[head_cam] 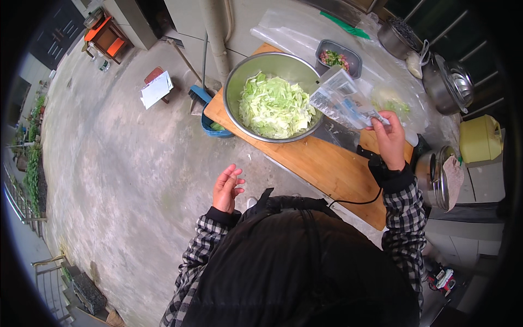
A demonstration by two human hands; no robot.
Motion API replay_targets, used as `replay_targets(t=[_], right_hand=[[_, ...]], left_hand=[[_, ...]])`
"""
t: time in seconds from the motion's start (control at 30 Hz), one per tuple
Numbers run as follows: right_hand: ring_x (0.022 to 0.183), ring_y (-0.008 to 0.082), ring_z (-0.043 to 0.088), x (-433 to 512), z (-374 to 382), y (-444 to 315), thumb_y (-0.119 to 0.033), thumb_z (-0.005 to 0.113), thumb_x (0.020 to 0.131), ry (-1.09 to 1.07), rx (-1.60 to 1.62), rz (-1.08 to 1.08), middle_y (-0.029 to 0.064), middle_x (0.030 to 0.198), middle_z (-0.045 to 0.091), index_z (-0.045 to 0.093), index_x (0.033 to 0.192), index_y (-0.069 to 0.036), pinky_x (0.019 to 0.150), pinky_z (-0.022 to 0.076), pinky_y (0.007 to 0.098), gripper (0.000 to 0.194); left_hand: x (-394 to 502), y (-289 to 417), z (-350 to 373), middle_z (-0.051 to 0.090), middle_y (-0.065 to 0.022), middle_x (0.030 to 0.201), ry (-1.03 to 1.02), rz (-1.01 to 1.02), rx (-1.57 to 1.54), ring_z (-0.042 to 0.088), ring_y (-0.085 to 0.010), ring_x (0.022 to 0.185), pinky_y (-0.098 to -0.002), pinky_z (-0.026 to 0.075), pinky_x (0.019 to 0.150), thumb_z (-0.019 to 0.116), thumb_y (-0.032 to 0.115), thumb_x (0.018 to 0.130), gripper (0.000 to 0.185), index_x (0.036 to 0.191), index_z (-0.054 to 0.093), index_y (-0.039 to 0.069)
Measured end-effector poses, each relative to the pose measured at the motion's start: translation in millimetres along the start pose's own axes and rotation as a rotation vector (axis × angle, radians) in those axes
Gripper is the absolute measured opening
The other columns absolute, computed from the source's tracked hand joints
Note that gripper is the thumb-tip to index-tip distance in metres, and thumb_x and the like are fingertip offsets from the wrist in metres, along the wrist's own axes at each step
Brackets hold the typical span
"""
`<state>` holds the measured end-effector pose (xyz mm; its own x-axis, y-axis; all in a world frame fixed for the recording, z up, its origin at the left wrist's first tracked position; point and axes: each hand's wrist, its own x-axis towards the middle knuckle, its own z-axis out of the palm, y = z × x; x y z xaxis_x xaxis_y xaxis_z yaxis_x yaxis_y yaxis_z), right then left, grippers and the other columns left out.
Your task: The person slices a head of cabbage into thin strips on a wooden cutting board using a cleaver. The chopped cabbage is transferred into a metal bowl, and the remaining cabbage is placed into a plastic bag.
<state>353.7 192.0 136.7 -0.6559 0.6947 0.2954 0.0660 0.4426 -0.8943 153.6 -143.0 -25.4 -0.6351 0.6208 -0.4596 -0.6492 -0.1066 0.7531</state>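
My right hand (390, 137) grips a corner of a clear printed plastic packet (345, 98), which reaches over the right rim of a large steel bowl (245, 128). Chopped cabbage (276, 106) lies in the bowl, on a wooden board (327, 163). My left hand (228, 186) is raised over the floor with its fingers apart and nothing in them. Behind the packet, a grey plastic tub (353, 53) holds chopped green and pink pieces (334, 59). Part of a dark flat blade (333, 133) shows below the packet, with a black handle near my right wrist.
Clear plastic sheeting (286, 24) covers the surface behind the bowl. Along the right stand lidded steel pots (439, 180) and a yellow jerrycan (480, 139). A blue basin (216, 128) and a blue brush (199, 94) are left of the board. Papers (157, 90) lie on a small stool.
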Motion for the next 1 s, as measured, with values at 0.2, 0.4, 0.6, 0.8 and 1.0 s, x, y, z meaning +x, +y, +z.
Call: replay_targets(t=[0.2,0.4,0.6,0.8,1.0], right_hand=[[0.073,0.0114,0.062,4,8,-5,-0.002,0.055,0.089,0.043,0.007,-0.025,0.004,0.087,0.061,0.052,0.098,0.0,0.068,0.0506,0.0231,0.01],[0.075,0.0114,0.061,24,24,-14,-0.003,0.055,0.089,0.09,0.111,-0.096,0.0045,0.089,0.061,0.052,0.099,-0.001,0.069,0.0507,0.0238,0.011],[0.074,0.012,0.062,54,60,2,-0.004,0.055,0.088,0.113,0.2,-0.165,0.006,0.09,0.062,0.051,0.1,0.0,0.067,0.0515,0.0246,0.013],[0.073,0.0157,0.064,53,61,16,-0.004,0.056,0.088,0.157,0.243,-0.104,0.0084,0.089,0.063,0.051,0.101,0.0,0.066,0.053,0.026,0.014],[0.078,0.0176,0.063,27,50,-3,-0.003,0.054,0.088,0.144,0.5,-0.08,0.0107,0.093,0.063,0.05,0.101,0.001,0.071,0.0539,0.0307,0.014]], left_hand=[[-4,2,-3,0.057,-0.0061,0.113,0.01,-0.015,0.025,0.057,-0.0127,0.084,-0.0241,0.047,0.065,0.052,0.017,0.091,0.039,0.128,0.043,0.005],[-10,6,-10,0.058,-0.0055,0.113,0.016,-0.001,0.019,0.058,-0.0121,0.083,-0.024,0.048,0.065,0.051,0.016,0.092,0.038,0.127,0.044,0.006],[-14,10,-10,0.058,-0.0057,0.113,0.005,0.011,0.027,0.058,-0.0122,0.084,-0.0243,0.049,0.065,0.05,0.015,0.092,0.037,0.128,0.044,0.005],[-18,18,0,0.057,-0.0067,0.115,-0.04,0.022,0.086,0.058,-0.0132,0.086,-0.0243,0.049,0.065,0.049,0.013,0.092,0.038,0.129,0.043,0.005],[-13,44,48,0.049,-0.0095,0.126,-0.324,0.16,0.228,0.057,-0.0152,0.091,-0.0257,0.05,0.069,0.052,0.009,0.09,0.045,0.132,0.038,0.004]])
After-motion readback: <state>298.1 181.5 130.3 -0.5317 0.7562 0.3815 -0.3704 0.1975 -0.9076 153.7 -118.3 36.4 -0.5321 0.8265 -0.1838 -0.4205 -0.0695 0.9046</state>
